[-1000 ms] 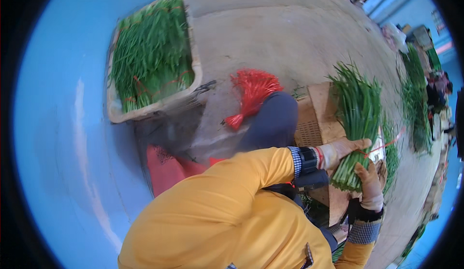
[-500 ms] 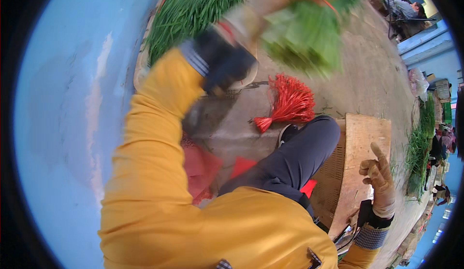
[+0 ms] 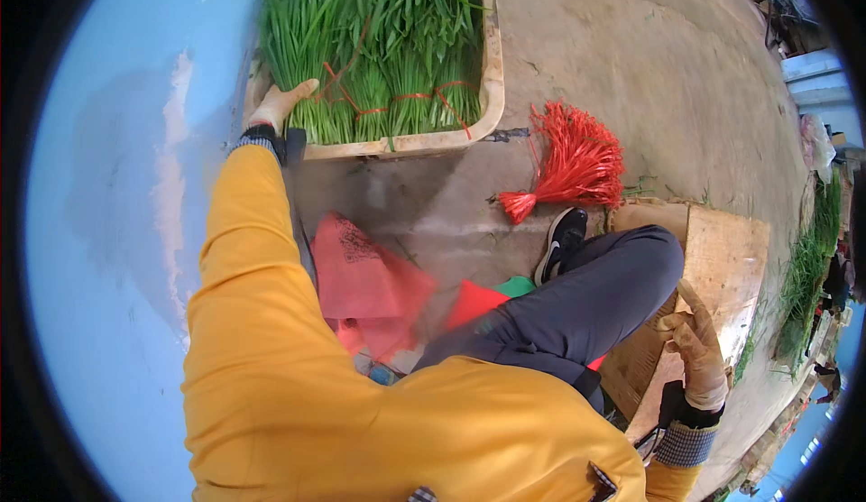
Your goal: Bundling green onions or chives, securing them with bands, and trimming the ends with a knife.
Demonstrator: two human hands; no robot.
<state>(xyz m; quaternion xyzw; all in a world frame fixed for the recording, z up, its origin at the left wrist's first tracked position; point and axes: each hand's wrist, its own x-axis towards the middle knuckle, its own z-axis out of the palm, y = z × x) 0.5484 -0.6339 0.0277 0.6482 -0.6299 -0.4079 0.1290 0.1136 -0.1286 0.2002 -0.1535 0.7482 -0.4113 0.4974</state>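
Note:
My left hand (image 3: 281, 105), in a pale glove, rests at the near left corner of a pale plastic crate (image 3: 492, 96). Its thumb stretches over the green stems inside; the other fingers are mostly hidden. Long chives (image 3: 361, 15) fill the crate, their bundles lying side by side with red ties round the stems. On my right, my right hand (image 3: 704, 349) in a tan glove is empty, one finger stretched out and the others loosely bent. It hovers beside a wooden board (image 3: 726, 249). A bunch of red ties (image 3: 577, 159) lies on the floor beyond my knee.
A blue wall (image 3: 117, 186) runs along the left. Pink-red mesh cloth (image 3: 361, 276) lies near my legs. My dark shoe (image 3: 566, 236) stands on the concrete floor (image 3: 613, 42). Loose greens (image 3: 803, 276) are heaped at the far right.
My left arm has swung leftward to the crate, and the chive bundle seen in motion at upper right is no longer there. The crate sits lower in view. My right hand has turned slightly.

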